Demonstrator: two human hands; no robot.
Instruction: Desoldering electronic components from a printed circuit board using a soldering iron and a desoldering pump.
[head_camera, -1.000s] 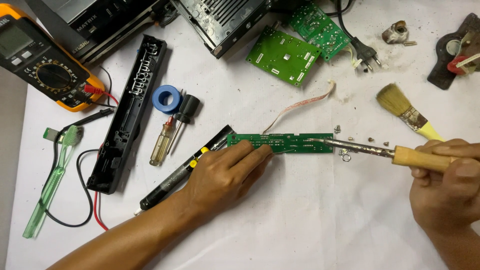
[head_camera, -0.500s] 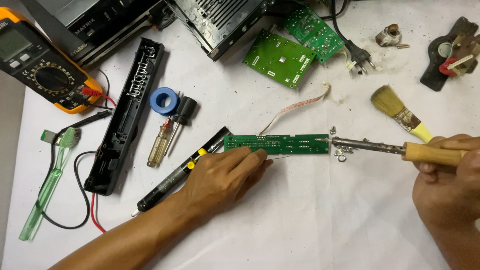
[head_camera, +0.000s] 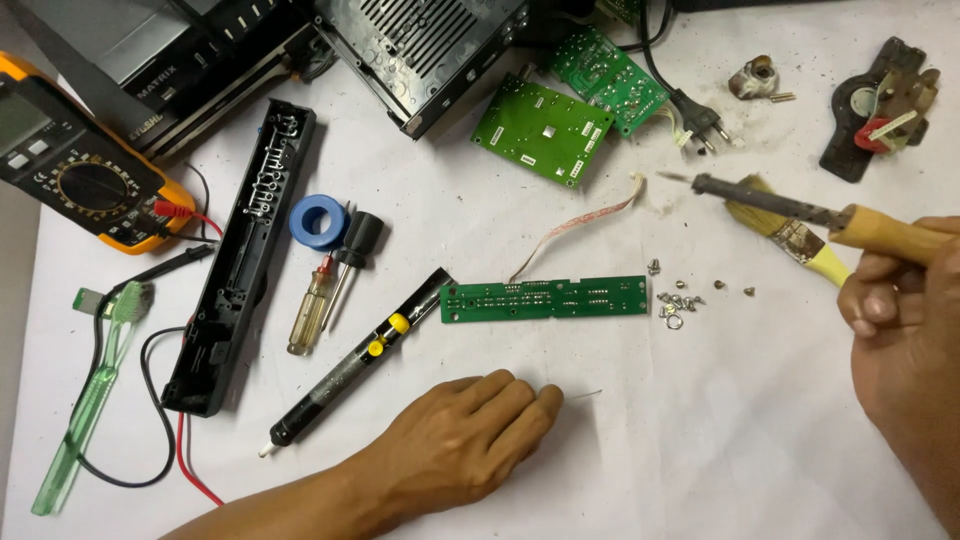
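Observation:
A long narrow green circuit board (head_camera: 545, 298) lies flat mid-table, with a pale ribbon cable (head_camera: 580, 225) curling up from it. My left hand (head_camera: 460, 440) rests palm down below the board, apart from it. Its fingers are closed, and a thin solder wire (head_camera: 583, 394) pokes out past the fingertips. My right hand (head_camera: 900, 310) grips the wooden handle of a soldering iron (head_camera: 770, 203). The iron is lifted, its tip pointing left above and to the right of the board. Several small screws (head_camera: 680, 300) lie by the board's right end.
A black and yellow desoldering pump (head_camera: 350, 370), screwdrivers (head_camera: 320, 300), a blue tape roll (head_camera: 318, 220) and a long black casing (head_camera: 240, 270) lie left. A multimeter (head_camera: 80, 170) and green toothbrush (head_camera: 90, 400) are far left. Two green boards (head_camera: 540, 128), a plug (head_camera: 700, 120) and a yellow brush (head_camera: 800, 245) lie behind.
My left hand has come off the long board and drawn back toward me. My right hand has lifted the soldering iron up and away from the board's right end.

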